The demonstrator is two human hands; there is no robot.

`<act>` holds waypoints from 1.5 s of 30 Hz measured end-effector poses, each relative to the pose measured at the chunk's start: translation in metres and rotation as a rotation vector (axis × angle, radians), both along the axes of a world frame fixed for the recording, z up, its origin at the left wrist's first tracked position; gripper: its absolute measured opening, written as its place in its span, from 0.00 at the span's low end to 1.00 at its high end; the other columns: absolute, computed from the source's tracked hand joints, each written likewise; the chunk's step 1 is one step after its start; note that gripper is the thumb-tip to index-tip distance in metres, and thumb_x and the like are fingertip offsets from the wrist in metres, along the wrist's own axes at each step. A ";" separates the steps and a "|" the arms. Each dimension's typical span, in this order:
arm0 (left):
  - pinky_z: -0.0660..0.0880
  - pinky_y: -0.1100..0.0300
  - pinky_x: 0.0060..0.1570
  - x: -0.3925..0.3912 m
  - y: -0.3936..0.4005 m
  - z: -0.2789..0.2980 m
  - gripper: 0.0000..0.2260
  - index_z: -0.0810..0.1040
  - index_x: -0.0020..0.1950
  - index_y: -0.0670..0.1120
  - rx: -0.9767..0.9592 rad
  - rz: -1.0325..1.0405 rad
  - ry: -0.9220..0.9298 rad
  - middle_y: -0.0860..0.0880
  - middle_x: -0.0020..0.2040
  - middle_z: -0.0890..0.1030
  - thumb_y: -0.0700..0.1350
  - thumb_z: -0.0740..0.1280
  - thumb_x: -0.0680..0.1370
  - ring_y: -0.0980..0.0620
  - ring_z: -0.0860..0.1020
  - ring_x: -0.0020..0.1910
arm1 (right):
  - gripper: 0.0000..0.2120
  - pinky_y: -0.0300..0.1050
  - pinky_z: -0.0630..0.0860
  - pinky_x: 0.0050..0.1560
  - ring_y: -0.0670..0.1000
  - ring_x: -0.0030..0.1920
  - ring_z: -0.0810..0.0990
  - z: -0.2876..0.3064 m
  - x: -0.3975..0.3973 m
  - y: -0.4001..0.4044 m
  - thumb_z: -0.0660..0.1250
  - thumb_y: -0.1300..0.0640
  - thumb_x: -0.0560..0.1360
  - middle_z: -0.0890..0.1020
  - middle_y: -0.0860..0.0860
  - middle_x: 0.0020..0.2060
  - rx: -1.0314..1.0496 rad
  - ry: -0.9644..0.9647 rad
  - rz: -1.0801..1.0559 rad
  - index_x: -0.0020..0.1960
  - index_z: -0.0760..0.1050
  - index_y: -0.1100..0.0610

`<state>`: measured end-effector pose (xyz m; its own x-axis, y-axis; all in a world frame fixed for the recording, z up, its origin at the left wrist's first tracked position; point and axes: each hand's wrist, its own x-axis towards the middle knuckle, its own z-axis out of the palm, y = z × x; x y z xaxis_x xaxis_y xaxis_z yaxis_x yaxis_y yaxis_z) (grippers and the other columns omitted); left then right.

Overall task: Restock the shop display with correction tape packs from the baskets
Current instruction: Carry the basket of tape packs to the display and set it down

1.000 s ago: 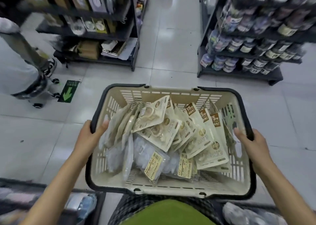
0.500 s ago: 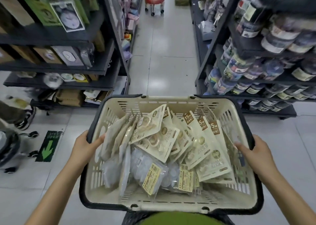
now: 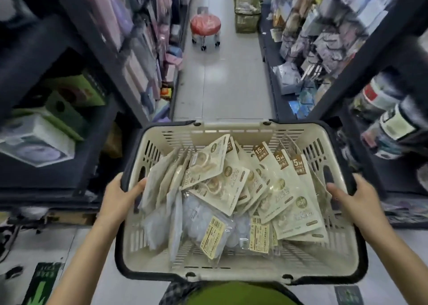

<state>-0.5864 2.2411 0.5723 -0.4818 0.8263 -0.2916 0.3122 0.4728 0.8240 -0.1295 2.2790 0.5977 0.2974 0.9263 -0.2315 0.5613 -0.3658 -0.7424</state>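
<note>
Loosely piled, the correction tape packs (image 3: pixel 234 188) lie in the cream basket (image 3: pixel 240 271), carried level so none spill. Left hand (image 3: pixel 120 197) and right hand (image 3: pixel 360 199) curl fingers over opposite rims, between aisle shelves (image 3: pixel 301 56).

Basket (image 3: pixel 240 271): beige, dark rim, held at waist height over the aisle floor.
Left hand (image 3: pixel 118 197): grips basket's left rim, fingers curled inside.
Right hand (image 3: pixel 357 200): grips basket's right rim.
Correction tape packs (image 3: pixel 281 190): loose heap inside basket, some marked 15M.
Red stool (image 3: pixel 205 27): well beyond basket, mid-aisle.
Shelves (image 3: pixel 97 40): flank basket on both sides.
</note>
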 end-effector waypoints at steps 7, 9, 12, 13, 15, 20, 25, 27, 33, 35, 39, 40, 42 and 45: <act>0.76 0.62 0.27 -0.018 0.244 0.018 0.09 0.79 0.52 0.48 0.060 -0.086 -0.081 0.48 0.41 0.83 0.48 0.72 0.74 0.52 0.80 0.33 | 0.07 0.47 0.74 0.37 0.55 0.36 0.78 0.018 -0.024 0.199 0.70 0.59 0.74 0.80 0.56 0.38 0.015 -0.016 -0.103 0.49 0.74 0.59; 0.77 0.59 0.30 -0.021 0.311 0.020 0.10 0.79 0.52 0.46 0.051 -0.103 -0.093 0.46 0.41 0.83 0.48 0.72 0.74 0.49 0.80 0.35 | 0.06 0.45 0.72 0.35 0.55 0.37 0.79 0.021 -0.026 0.256 0.70 0.58 0.74 0.80 0.55 0.37 0.013 -0.027 -0.130 0.47 0.74 0.58; 0.74 0.58 0.31 -0.024 0.410 0.018 0.07 0.78 0.50 0.47 0.049 -0.128 -0.098 0.49 0.37 0.81 0.47 0.72 0.74 0.52 0.78 0.33 | 0.07 0.47 0.72 0.31 0.55 0.36 0.79 0.021 -0.031 0.345 0.70 0.58 0.73 0.80 0.55 0.37 0.018 -0.028 -0.146 0.47 0.75 0.59; 0.73 0.59 0.31 -0.024 0.443 0.014 0.06 0.78 0.49 0.48 0.058 -0.134 -0.095 0.50 0.36 0.81 0.45 0.72 0.75 0.53 0.77 0.32 | 0.07 0.48 0.72 0.31 0.56 0.37 0.79 0.018 -0.032 0.375 0.70 0.58 0.73 0.81 0.56 0.38 0.022 -0.022 -0.150 0.48 0.75 0.59; 0.72 0.59 0.33 -0.025 0.509 0.009 0.04 0.78 0.48 0.47 0.064 -0.150 -0.069 0.51 0.36 0.80 0.43 0.71 0.75 0.52 0.76 0.33 | 0.08 0.48 0.73 0.32 0.57 0.38 0.81 0.011 -0.034 0.439 0.70 0.59 0.74 0.82 0.58 0.41 0.015 0.002 -0.162 0.50 0.76 0.60; 0.71 0.57 0.34 -0.026 0.672 0.008 0.07 0.78 0.49 0.45 0.015 -0.134 -0.039 0.49 0.36 0.80 0.47 0.72 0.75 0.52 0.76 0.35 | 0.14 0.46 0.69 0.41 0.55 0.44 0.77 0.005 -0.038 0.608 0.70 0.61 0.74 0.77 0.56 0.43 0.041 0.022 -0.152 0.57 0.74 0.65; 0.73 0.58 0.26 -0.036 0.833 0.025 0.05 0.78 0.47 0.48 0.006 -0.144 -0.025 0.48 0.31 0.80 0.48 0.71 0.76 0.51 0.77 0.27 | 0.08 0.45 0.69 0.39 0.51 0.40 0.75 0.013 -0.048 0.771 0.70 0.58 0.74 0.78 0.54 0.43 0.032 0.014 -0.140 0.52 0.74 0.57; 0.72 0.60 0.21 -0.038 0.890 0.029 0.06 0.77 0.47 0.46 0.004 -0.143 -0.010 0.46 0.31 0.79 0.47 0.70 0.76 0.52 0.75 0.25 | 0.07 0.46 0.70 0.39 0.54 0.40 0.77 0.014 -0.052 0.826 0.70 0.57 0.74 0.80 0.52 0.41 0.007 0.026 -0.138 0.50 0.73 0.55; 0.77 0.61 0.32 -0.057 1.093 0.011 0.12 0.79 0.56 0.42 -0.001 -0.215 -0.012 0.38 0.44 0.82 0.44 0.71 0.75 0.44 0.79 0.38 | 0.09 0.44 0.71 0.34 0.55 0.37 0.77 -0.007 -0.069 0.992 0.70 0.60 0.74 0.80 0.53 0.37 -0.026 0.048 -0.240 0.52 0.75 0.60; 0.79 0.55 0.47 -0.061 1.171 0.004 0.17 0.77 0.62 0.40 -0.013 -0.242 -0.016 0.41 0.49 0.82 0.45 0.72 0.75 0.42 0.80 0.48 | 0.10 0.45 0.71 0.36 0.55 0.36 0.76 -0.015 -0.078 1.049 0.70 0.60 0.74 0.80 0.56 0.39 -0.031 0.063 -0.290 0.52 0.75 0.61; 0.75 0.54 0.40 -0.062 1.327 0.001 0.12 0.78 0.56 0.45 -0.013 -0.383 -0.004 0.49 0.44 0.82 0.45 0.72 0.74 0.45 0.81 0.44 | 0.10 0.43 0.69 0.35 0.55 0.39 0.77 -0.018 -0.097 1.144 0.69 0.56 0.74 0.79 0.56 0.37 -0.051 0.091 -0.435 0.50 0.76 0.61; 0.75 0.55 0.40 -0.059 1.365 0.004 0.11 0.78 0.56 0.45 -0.017 -0.422 0.001 0.49 0.45 0.83 0.45 0.72 0.74 0.48 0.81 0.43 | 0.09 0.41 0.68 0.35 0.55 0.40 0.77 -0.016 -0.101 1.166 0.69 0.55 0.74 0.78 0.54 0.35 -0.054 0.090 -0.483 0.49 0.76 0.61; 0.76 0.54 0.39 -0.050 1.440 0.006 0.11 0.78 0.55 0.46 -0.031 -0.500 0.030 0.49 0.43 0.83 0.44 0.73 0.74 0.51 0.80 0.40 | 0.09 0.41 0.66 0.35 0.55 0.40 0.76 -0.014 -0.105 1.207 0.68 0.54 0.75 0.77 0.51 0.34 -0.061 0.096 -0.585 0.48 0.75 0.60; 0.74 0.51 0.34 -0.026 1.544 0.009 0.09 0.77 0.49 0.46 -0.033 -0.627 0.050 0.51 0.34 0.79 0.43 0.74 0.73 0.50 0.76 0.32 | 0.10 0.46 0.68 0.39 0.55 0.43 0.76 -0.014 -0.107 1.260 0.68 0.52 0.75 0.79 0.55 0.39 -0.053 0.129 -0.728 0.51 0.75 0.58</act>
<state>-0.6128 3.7850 0.5810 0.0781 0.9470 -0.3117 0.5759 0.2124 0.7894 -0.2363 3.5387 0.5836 0.7994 0.4917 -0.3452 0.0729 -0.6497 -0.7567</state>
